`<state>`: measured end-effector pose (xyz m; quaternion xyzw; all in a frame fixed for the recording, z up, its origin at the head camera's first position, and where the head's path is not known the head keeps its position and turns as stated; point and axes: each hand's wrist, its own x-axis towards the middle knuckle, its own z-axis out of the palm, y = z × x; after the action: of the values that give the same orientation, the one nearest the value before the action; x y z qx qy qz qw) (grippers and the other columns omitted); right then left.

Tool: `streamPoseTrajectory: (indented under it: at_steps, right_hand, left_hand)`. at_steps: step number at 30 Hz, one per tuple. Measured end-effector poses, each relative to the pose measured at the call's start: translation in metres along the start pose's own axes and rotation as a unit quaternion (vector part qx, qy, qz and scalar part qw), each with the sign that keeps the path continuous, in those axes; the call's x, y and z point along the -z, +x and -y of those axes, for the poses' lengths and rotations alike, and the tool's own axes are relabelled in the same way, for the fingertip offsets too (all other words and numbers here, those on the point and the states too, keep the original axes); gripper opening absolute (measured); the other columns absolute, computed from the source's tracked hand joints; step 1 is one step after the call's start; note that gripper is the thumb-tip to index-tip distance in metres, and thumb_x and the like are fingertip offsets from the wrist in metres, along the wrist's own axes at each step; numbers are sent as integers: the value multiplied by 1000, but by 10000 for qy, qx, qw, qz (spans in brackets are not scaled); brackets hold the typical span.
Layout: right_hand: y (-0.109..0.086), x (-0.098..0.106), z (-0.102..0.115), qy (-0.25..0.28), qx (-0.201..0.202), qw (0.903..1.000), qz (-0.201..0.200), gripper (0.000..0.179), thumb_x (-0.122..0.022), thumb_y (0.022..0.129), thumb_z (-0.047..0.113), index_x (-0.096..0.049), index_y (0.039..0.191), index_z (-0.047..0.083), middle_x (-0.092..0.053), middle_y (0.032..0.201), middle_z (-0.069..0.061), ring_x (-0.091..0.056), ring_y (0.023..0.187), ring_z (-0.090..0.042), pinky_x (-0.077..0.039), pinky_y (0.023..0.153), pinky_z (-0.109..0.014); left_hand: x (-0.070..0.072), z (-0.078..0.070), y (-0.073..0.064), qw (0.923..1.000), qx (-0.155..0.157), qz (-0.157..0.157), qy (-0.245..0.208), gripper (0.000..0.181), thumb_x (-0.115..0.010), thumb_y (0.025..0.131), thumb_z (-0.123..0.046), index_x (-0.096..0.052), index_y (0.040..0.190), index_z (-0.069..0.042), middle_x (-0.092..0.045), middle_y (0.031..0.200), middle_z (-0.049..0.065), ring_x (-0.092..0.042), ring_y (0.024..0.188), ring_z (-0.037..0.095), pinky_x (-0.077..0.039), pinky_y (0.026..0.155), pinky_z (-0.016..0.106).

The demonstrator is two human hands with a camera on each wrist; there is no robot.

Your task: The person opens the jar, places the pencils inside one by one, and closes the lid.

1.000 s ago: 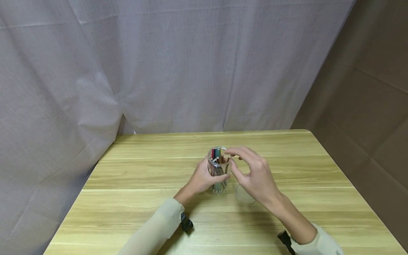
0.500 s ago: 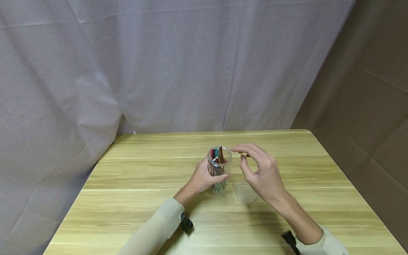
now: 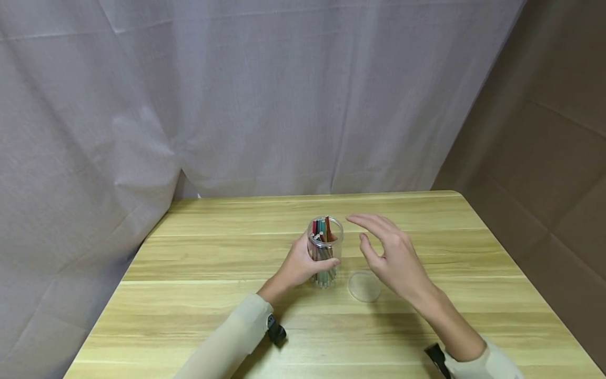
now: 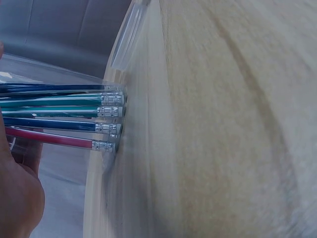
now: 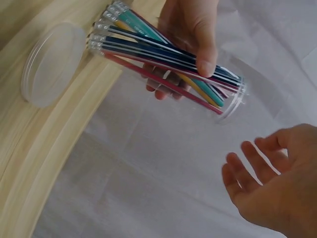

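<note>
A clear plastic jar (image 3: 338,250) stands near the middle of the table, full of pencils (image 5: 148,44) in red, blue, teal and yellow. Silver ferrules with erasers at the pencils' lower ends show in the left wrist view. My left hand (image 3: 302,261) grips the jar from its left side, thumb across the front and fingers behind. To the right of the rim my right hand (image 3: 395,255) is held in the air, fingers apart and slightly bent, with nothing in them. Below it a round clear lid (image 3: 364,286) lies flat on the table.
The wooden table (image 3: 199,247) ends at a grey cloth (image 3: 265,105) along the back and left. A brown cloth panel (image 3: 544,158) hangs on the right. Dark wrist devices (image 3: 276,331) sit at both sleeves.
My right hand has drawn back from the jar's mouth to the right, its fingers spreading. A reddish pencil now leans upright inside the rim. The left hand keeps its grip.
</note>
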<state>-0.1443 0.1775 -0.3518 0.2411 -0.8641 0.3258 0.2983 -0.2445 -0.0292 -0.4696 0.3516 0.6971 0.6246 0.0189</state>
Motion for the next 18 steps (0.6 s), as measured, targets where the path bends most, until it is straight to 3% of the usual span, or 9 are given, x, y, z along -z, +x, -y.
streamPoseTrajectory:
  at_steps: [3, 8, 13, 18]
  right_hand:
    - [3, -6, -5, -168, -69, 9980, 597, 46, -64, 99, -4, -64, 145, 6, -62, 149, -12, -56, 137, -36, -44, 114, -60]
    - [12, -21, -15, -505, -242, 9889, 1377, 50, -55, 107, 9, -52, 157, 9, -45, 164, -15, -41, 149, -43, -30, 119, -70]
    - [19, -28, -24, -677, -208, 9850, 1573, 55, -48, 105, 11, -49, 160, 15, -38, 168, -15, -37, 151, -45, -29, 118, -72]
    - [20, -27, -26, -765, -45, 9850, 1546, 55, -50, 100, 13, -55, 155, 19, -40, 167, -14, -38, 151, -44, -30, 118, -71]
  left_hand:
    - [0, -1, 0, 10000, -21, 35, -25, 75, -89, 86, -13, -49, 148, -20, -70, 129, 5, -68, 116, 43, -59, 99, 39]
    - [0, -1, -1, 10000, 5, 60, 12, 75, -89, 87, -14, -47, 150, -19, -70, 129, 6, -68, 116, 44, -59, 99, 38]
    - [0, -1, -1, 9999, 84, 76, 42, 75, -89, 87, -15, -48, 149, -20, -70, 128, 6, -69, 115, 40, -60, 98, 38]
    - [0, -1, 0, 9999, 29, 135, -22, 73, -88, 88, -14, -48, 149, -20, -69, 129, 10, -68, 115, 43, -60, 97, 38]
